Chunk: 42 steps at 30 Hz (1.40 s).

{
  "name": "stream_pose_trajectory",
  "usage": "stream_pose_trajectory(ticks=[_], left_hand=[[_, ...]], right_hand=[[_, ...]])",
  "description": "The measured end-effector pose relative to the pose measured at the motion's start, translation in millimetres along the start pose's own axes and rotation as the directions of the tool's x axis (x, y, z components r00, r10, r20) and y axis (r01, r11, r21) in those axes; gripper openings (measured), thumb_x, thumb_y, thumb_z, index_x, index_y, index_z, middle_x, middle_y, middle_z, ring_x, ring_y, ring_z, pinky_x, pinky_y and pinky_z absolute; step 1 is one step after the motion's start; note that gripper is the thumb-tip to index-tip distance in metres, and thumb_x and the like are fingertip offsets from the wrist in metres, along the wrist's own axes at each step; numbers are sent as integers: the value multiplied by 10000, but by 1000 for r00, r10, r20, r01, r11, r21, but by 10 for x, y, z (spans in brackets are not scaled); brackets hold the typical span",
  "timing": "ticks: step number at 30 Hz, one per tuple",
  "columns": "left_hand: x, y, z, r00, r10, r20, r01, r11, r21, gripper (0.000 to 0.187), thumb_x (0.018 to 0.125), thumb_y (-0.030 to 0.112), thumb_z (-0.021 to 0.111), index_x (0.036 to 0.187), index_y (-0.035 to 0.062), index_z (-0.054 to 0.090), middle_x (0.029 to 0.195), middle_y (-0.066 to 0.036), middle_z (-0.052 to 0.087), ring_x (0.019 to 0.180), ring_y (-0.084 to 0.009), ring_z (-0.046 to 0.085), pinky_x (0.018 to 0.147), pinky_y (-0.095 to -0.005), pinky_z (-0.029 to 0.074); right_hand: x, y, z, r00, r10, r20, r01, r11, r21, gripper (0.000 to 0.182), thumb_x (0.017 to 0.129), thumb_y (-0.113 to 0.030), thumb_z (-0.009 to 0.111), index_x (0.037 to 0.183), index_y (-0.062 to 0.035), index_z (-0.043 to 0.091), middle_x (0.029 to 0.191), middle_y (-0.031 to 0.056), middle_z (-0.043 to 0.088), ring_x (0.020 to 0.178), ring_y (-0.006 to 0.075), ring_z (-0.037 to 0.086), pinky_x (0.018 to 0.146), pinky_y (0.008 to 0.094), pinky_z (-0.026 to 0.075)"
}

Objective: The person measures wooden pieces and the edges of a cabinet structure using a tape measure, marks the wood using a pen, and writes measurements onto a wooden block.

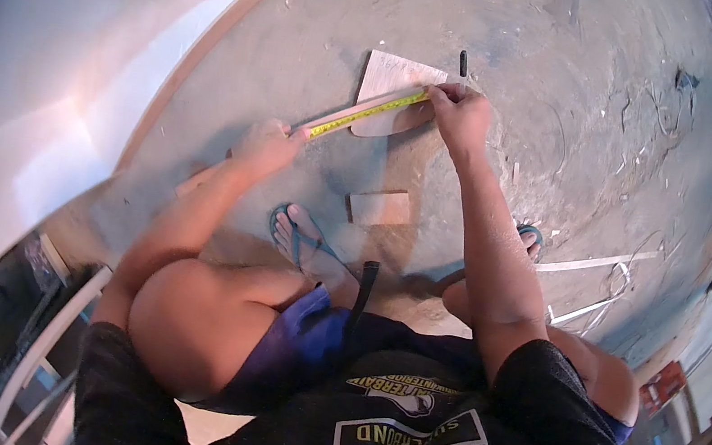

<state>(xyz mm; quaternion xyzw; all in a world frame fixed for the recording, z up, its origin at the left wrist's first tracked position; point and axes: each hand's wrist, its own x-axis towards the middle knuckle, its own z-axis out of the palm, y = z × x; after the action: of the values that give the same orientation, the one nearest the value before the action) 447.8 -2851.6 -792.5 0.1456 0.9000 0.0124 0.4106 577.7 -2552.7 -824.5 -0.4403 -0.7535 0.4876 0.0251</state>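
Observation:
A yellow measuring tape is stretched along a narrow wooden strip in front of me, slanting up to the right. My left hand is closed around the strip's lower left end, where the tape runs in under the fingers; the tape's case is hidden. At the upper right end, my right hand pinches the tape and strip between thumb and fingers. Beneath them a pale wooden board with a rounded end lies on the floor. A black marker is just beyond my right hand.
A small wooden block lies on the concrete floor between my sandalled feet. Long pale strips lie at right, near loose cord. A white panel with a brown edge stands at left. Dark scrap is at upper right.

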Motion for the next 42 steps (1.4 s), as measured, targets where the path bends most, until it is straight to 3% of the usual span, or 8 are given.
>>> stream_pose_trajectory(ticks=[7,14,17,21,25,30,38,42], left_hand=[[-40,91,-140,997,-16,74,19,999,-47,648,958,555,619,1216,-32,712,1152,-281,716,1120,-414,692,968,-469,538],[-24,88,-174,992,-29,124,37,998,-59,656,937,555,660,1236,-28,700,1172,-263,716,1123,-407,692,961,-469,537],[-4,73,-133,992,-50,119,61,994,-88,647,938,553,660,1246,-15,697,1169,-256,720,1114,-410,694,956,-477,536],[5,74,-121,993,-39,109,49,995,-89,629,940,544,661,1242,-5,698,1157,-254,723,1107,-409,696,950,-475,537],[-8,92,-154,991,-48,127,60,994,-91,609,945,538,654,1218,-3,709,1140,-249,728,1102,-405,698,944,-470,537],[-7,52,-83,997,-38,70,44,995,-88,567,950,529,646,1149,6,737,1073,-254,736,1047,-417,710,902,-481,546],[30,66,-103,993,-4,116,10,999,-44,531,966,480,633,1155,-6,732,1082,-219,744,1055,-374,717,921,-464,544],[13,43,-47,998,-49,39,52,997,-58,546,973,481,631,1193,-12,712,1118,-218,737,1085,-369,709,935,-461,541]], right_hand=[[-39,-110,-4,1000,-23,9,24,987,-157,282,869,-270,790,952,0,801,816,135,775,741,189,736,717,336,558],[152,9,-61,973,-125,-196,148,983,107,453,999,-416,682,923,15,797,724,22,623,688,129,532,663,293,438],[231,-326,-240,939,-278,-204,309,941,138,551,1050,-468,567,884,3,799,682,120,630,747,231,611,765,365,477],[299,-657,-311,943,-182,278,84,940,331,628,1063,-535,518,872,6,775,691,46,613,654,105,515,618,298,403],[327,-593,-99,804,-168,570,67,979,194,434,1045,-400,613,1002,2,772,851,78,740,755,131,650,688,279,515],[495,-451,-129,774,-218,595,251,968,27,189,938,-175,710,981,7,740,839,32,720,785,119,648,760,275,519],[667,-484,-381,709,-370,600,427,903,53,136,879,-124,758,953,-10,749,842,35,721,813,141,646,778,299,522],[615,-464,-313,646,-279,710,440,897,-48,212,873,-179,784,993,-5,773,894,89,759,848,157,684,801,335,551]])
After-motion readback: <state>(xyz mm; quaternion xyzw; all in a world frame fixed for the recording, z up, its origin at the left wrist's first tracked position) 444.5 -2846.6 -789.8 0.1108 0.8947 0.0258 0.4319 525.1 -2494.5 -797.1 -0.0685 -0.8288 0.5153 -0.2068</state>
